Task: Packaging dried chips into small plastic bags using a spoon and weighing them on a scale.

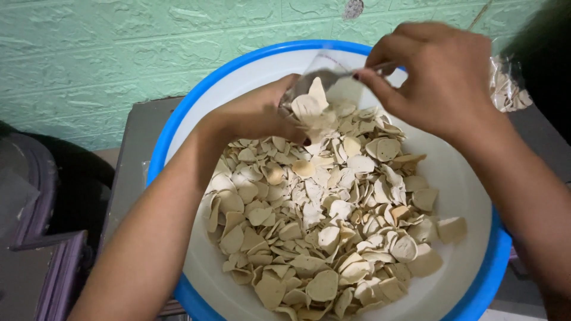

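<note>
We have the left hand [259,116] pinching a scoop of pale chips [309,107] into the thin clear bag [333,74] at the basin's [178,119] 12 o'clock, right-hand fingers [372,80] clamping its floppy rim; chips look light and brittle, so cup loosely.

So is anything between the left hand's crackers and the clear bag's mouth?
Nothing visible. The left hand lifts crackers right at the clear bag, which the right hand holds above the basin.
</note>
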